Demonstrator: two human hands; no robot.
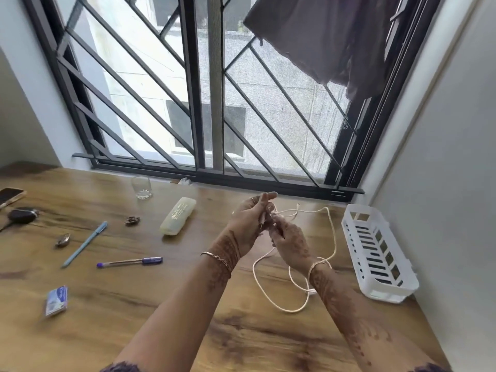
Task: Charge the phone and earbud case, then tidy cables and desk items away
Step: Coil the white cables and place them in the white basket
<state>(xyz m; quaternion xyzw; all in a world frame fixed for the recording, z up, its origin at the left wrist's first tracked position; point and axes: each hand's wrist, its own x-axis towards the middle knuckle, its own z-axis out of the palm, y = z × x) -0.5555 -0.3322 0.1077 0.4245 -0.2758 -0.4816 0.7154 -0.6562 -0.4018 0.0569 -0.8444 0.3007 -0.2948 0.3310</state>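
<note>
now both hands are lifted off the tabletop and meet in the middle, fingertips almost touching. the left hand has its fingers curled in around what looks like a plug end of the cable, with one or two fingers sticking up. the right hand pinches the cord just beside it. blur hides exactly which fingers hold it.

from that pinch the cable's slack falls away to the right and back toward the person. one run arcs out toward the window and down the right side, and a loose loop lies flat under the right wrist. so the bulk of it is on the right hand's side, loose and not yet wound.

just beyond the cable, against the right wall, sits the white basket. its long axis runs away from the person, and the right hand is plainly the nearer one.

the phone lies at the far left edge, and near it is a dark rounded thing that may be the earbud case. both are well apart from the hands, on the left hand's side. gathering the cable looks like the step in hand, and the basket to the right looks the likely place for it.
</note>
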